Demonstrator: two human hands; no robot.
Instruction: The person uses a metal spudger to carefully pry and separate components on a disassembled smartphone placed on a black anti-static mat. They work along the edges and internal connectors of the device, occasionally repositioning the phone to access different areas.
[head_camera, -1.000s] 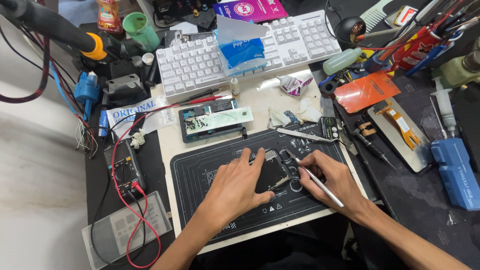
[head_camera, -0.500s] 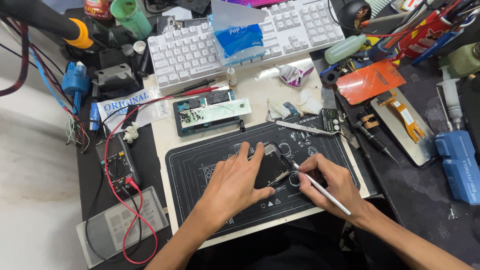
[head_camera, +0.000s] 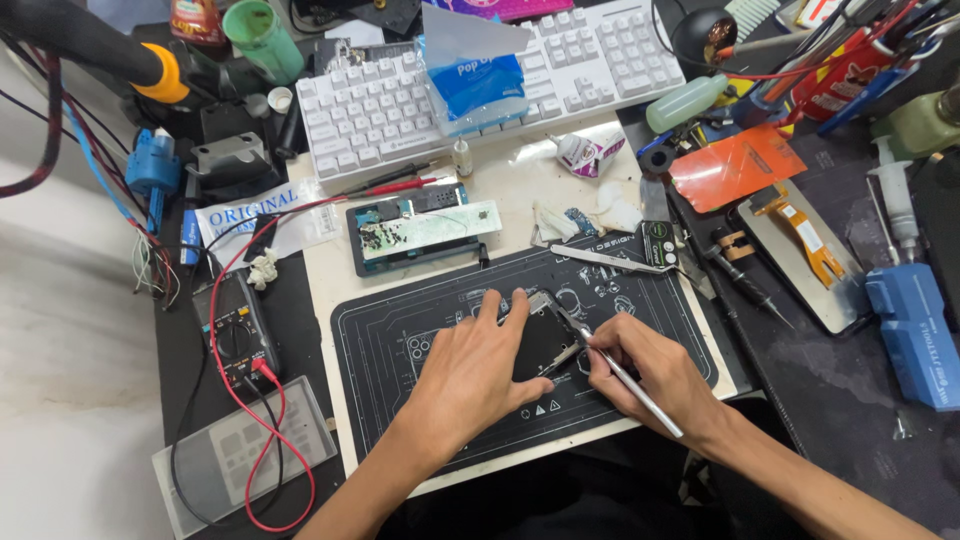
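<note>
We are looking down on a dark table (head_camera: 850, 400) crowded from its near edge to its far edge. A pale, marbled floor (head_camera: 70, 380) is showing along the left, catching soft, even light. A white keyboard (head_camera: 480, 90) is lying at the far side, and a beige sheet (head_camera: 520, 195) is covering the table's middle under a black work mat (head_camera: 400, 350).
</note>
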